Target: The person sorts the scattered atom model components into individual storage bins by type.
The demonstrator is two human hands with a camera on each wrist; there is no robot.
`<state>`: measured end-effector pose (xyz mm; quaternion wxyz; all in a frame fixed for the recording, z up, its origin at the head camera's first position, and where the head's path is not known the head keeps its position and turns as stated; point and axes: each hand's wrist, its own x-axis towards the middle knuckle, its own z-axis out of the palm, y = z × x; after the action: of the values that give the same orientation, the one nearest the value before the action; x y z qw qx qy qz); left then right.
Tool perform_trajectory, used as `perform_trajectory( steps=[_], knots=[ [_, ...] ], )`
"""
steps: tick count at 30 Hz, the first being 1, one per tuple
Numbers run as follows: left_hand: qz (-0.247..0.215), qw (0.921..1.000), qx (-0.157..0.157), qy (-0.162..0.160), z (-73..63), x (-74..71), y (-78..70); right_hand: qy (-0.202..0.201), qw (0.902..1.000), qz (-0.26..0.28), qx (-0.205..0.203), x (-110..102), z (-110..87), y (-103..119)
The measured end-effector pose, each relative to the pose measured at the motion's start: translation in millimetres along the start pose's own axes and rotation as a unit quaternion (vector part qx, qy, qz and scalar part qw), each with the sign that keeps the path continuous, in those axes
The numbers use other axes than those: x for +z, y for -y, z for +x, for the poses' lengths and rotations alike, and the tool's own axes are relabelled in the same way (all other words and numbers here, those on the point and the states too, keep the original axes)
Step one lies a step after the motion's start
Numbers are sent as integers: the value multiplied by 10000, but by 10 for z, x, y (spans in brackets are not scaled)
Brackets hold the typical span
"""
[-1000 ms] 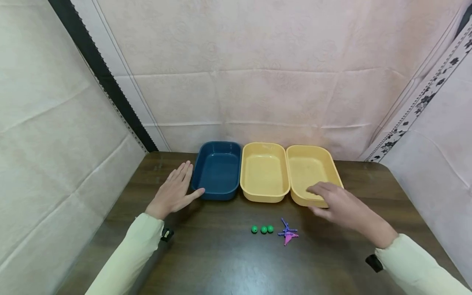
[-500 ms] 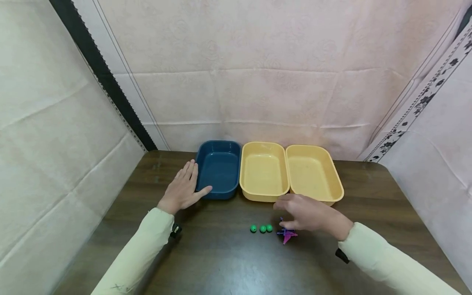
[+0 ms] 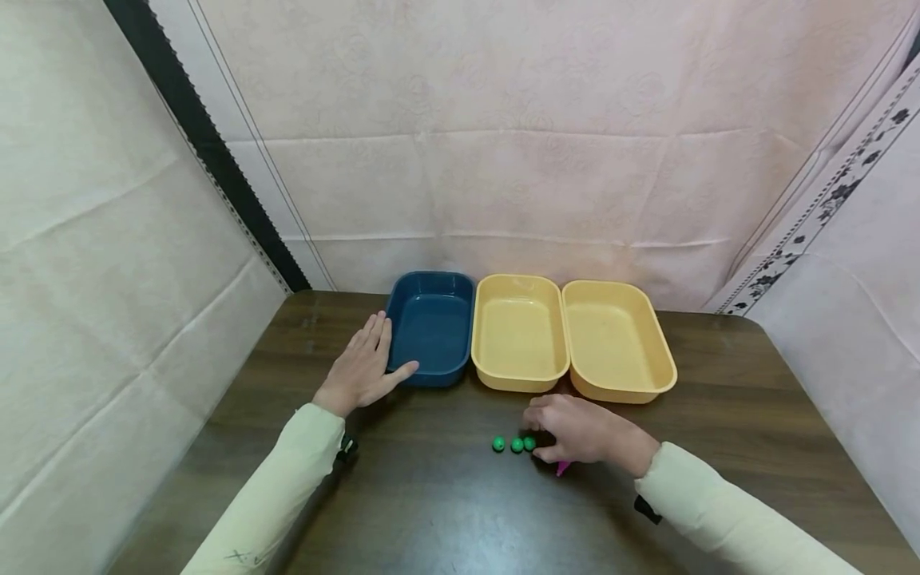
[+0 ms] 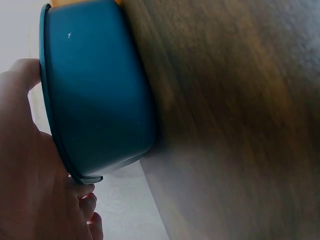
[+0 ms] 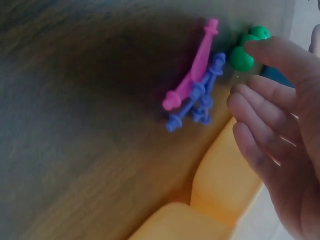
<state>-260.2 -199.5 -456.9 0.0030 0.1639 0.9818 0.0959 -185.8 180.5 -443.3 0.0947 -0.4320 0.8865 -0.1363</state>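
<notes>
My left hand (image 3: 359, 377) lies against the left side of the blue bin (image 3: 440, 378), fingers extended along it and thumb spread over its near rim. In the left wrist view, the thumb and palm border the blue bin's rim. My right hand (image 3: 580, 431) hovers with bent fingers over a pink toy connector piece (image 5: 200, 57) and blue-violet connector pieces (image 5: 198, 92). A gap shows between its fingers and these pieces in the right wrist view. From the head, only a pink tip shows under that hand. Small green beads (image 3: 517, 445) sit just left of its fingertips.
Two yellow bins, a middle one (image 3: 521, 384) and a right one (image 3: 624, 395), stand in a row with the blue bin along the back of the brown wooden table (image 3: 431, 511). Pale cloth (image 3: 503, 184) hangs behind and at both sides.
My right hand has left the right yellow bin and come left and nearer, over the connector pieces. My left hand and the blue bin's left side have shifted slightly right.
</notes>
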Motion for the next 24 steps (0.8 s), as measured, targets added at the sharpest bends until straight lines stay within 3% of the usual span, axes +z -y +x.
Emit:
perform_trajectory(
  steps=[11,16,24],
  knots=[
    [7,10000,-12,20,8,-9,-6,45,9987,475,178,93,84,-50],
    [-43,10000,17,15,6,-16,-15,-71,9975,656,242,14,77,-45],
    [-38,10000,-19,46,-10,-20,-10,-195,9985,505,109,-170,69,-8]
  ],
)
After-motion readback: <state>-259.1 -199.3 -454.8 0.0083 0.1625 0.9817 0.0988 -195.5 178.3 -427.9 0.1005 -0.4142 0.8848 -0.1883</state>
